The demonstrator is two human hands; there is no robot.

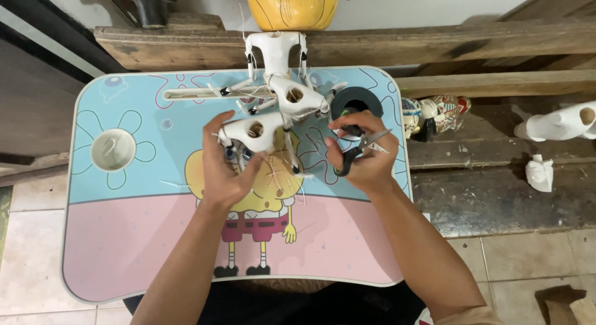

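- a white toy piece (256,131) with a round hole is gripped by the left hand (225,165), above the middle of the table (124,238).
- more white pieces (292,95) are joined to it on the far side.
- small scissors (362,148) are gripped by the right hand (363,152).
- a black tape roll (356,101) is seen just past that hand.

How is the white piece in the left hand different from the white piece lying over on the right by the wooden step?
The white piece in the left hand is tied by strings to others like it; the lone white piece has no strings showing. The first is held above the cartoon lap table; the second lies off it. Both are white with a round hole.
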